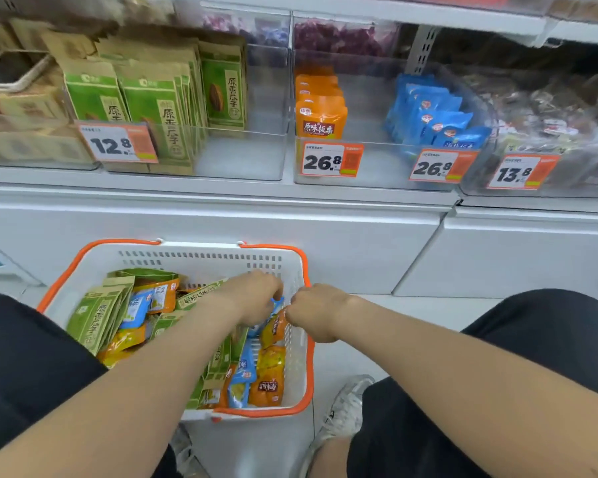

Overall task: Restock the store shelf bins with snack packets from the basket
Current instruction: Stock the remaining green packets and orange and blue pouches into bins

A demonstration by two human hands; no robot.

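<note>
While the left hand (256, 296) curls round a blue packet (277, 302) in the basket (201, 257), the right hand (316, 312) pinches an orange packet (274, 328). Both packets lie touching, near the basket's right wall.

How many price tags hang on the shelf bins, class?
4: 12.8 tag before the green packets, 26.8 tag below the orange packets, second 26.8 tag below the blue packets, 13.8 tag far right. More may sit beyond the frame.

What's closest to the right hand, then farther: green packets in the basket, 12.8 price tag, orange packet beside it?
1. Orange packet, at the right hand, right side of the basket.
2. Green packets, basket's left side.
3. 12.8 price tag, shelf, upper left.
</note>
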